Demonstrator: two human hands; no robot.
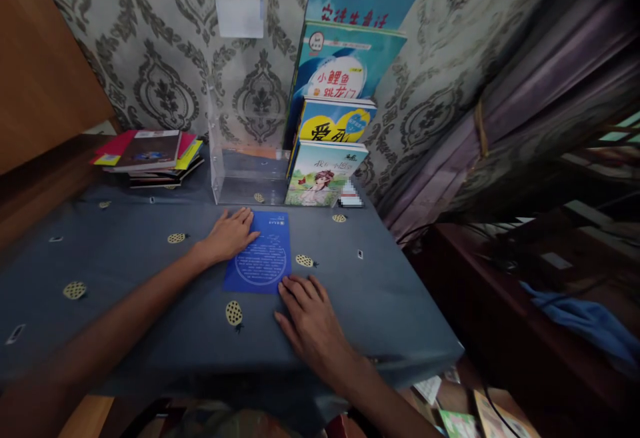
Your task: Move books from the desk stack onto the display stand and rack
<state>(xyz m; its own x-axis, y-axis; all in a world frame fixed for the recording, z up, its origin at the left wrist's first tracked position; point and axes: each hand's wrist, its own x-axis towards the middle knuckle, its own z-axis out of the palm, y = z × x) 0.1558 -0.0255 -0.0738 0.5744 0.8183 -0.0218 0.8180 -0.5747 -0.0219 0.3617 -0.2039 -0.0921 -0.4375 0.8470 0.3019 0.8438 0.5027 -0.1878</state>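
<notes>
A blue printed leaflet with white text and a circle outline lies flat on the table. My left hand rests over its upper left edge, fingers stretched out. At its lower right corner, the fingertips of my right hand touch the sheet and the cloth, with the thumb spread apart. Just behind the leaflet stands a clear acrylic rack. Its right side holds several picture books in rising tiers, a green-covered one in front. The left side of the rack shows no books.
A stack of books and folders sits at the back left. Grey cloth with pineapple prints covers the table, whose right edge drops toward a dark red surface. A blue cloth and a purple curtain are at the right.
</notes>
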